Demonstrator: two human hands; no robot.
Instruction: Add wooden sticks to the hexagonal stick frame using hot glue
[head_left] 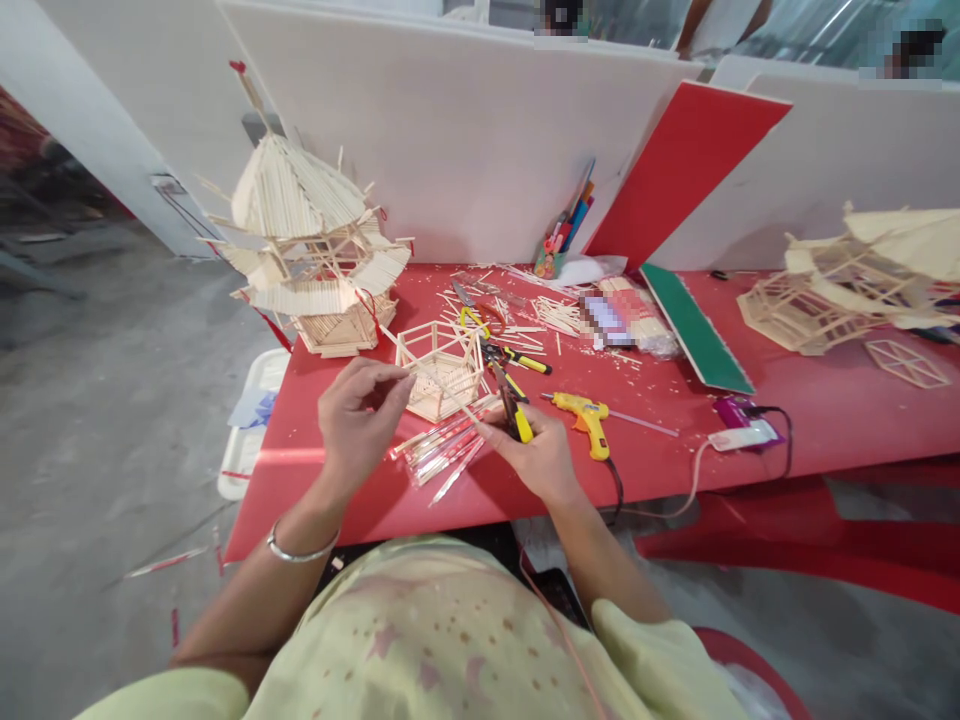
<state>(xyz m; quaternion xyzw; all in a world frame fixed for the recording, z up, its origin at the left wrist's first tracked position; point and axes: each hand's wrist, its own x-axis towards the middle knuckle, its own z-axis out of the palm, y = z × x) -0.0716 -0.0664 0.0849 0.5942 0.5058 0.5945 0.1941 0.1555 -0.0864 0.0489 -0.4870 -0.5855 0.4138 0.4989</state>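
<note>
My left hand [361, 415] is closed in a pinch at a thin wooden stick [452, 398], which slants down to the right. My right hand [536, 455] has its thumb and fingertips on the stick's lower end and also grips black-and-yellow pliers [516, 408], jaws pointing away from me. Just behind the stick, a small hexagonal stick frame [439, 335] stands on the red table [330, 490]. Clear-and-red plastic packets [442, 455] lie between my hands. A second black-and-yellow pair of pliers [529, 360] rests behind my right hand.
A tall stick pagoda [300, 190] stands at the left; another stick model [817, 280] is far right. A yellow glue gun [589, 415] with a cord lies right of my hand, near a purple power adapter [739, 412]. Scissors [480, 318], loose sticks [559, 315] and a green board [697, 330] lie behind.
</note>
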